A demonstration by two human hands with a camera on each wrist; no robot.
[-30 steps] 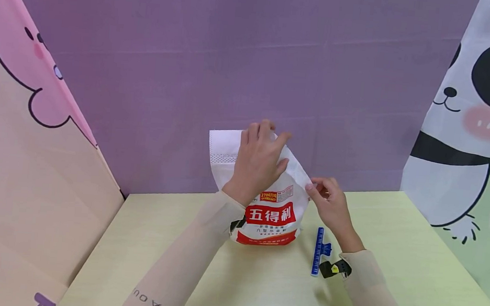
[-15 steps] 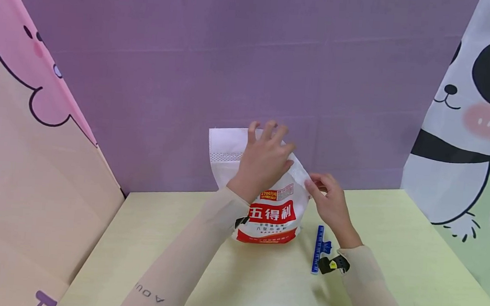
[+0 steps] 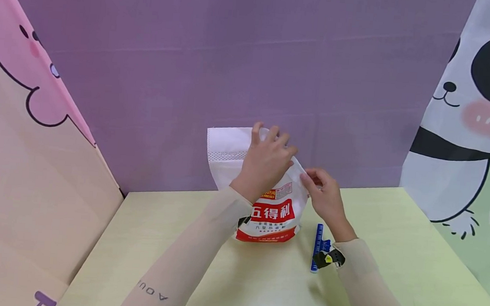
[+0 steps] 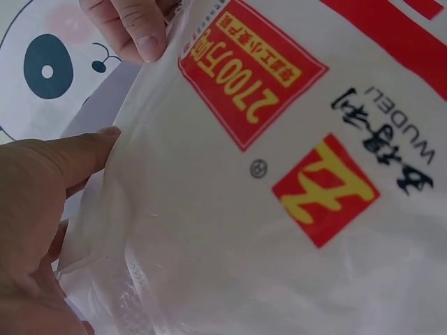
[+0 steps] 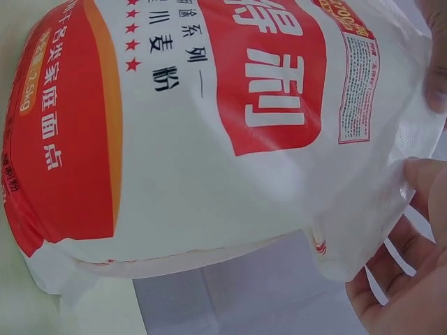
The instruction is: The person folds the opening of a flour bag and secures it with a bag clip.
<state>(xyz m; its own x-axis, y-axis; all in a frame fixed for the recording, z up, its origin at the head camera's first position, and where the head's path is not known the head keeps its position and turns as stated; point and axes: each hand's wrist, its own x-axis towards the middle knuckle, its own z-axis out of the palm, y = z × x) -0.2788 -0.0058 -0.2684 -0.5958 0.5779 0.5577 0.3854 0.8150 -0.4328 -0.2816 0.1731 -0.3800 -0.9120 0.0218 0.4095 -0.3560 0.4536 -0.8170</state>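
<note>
A white and red flour bag (image 3: pixel 271 213) stands upright on the table, its top slanting down to the right. My left hand (image 3: pixel 265 166) reaches across its front and holds the upper edge, with bent fingers at the rim. In the left wrist view, the left thumb (image 4: pixel 87 150) lies against the edge, and other fingers go behind the plastic. Lower on the right side, my right hand (image 3: pixel 327 198) pinches the bag's edge between thumb and fingers. The right wrist view shows the right fingers (image 5: pixel 401 276) behind that loose corner. My left hand hides part of the top.
A blue bag clip (image 3: pixel 317 247) with a ruler-like bar lies on the pale table (image 3: pixel 393 251), right of the bag. The right wrist camera (image 3: pixel 325 260) partly covers it. A purple backdrop (image 3: pixel 146 92) rises behind, and a panda panel (image 3: pixel 441 187) stands on the right.
My left hand has slid to the right along the top edge, uncovering more of the left corner. My right hand has shifted slightly left and up, still pinching the bag.
</note>
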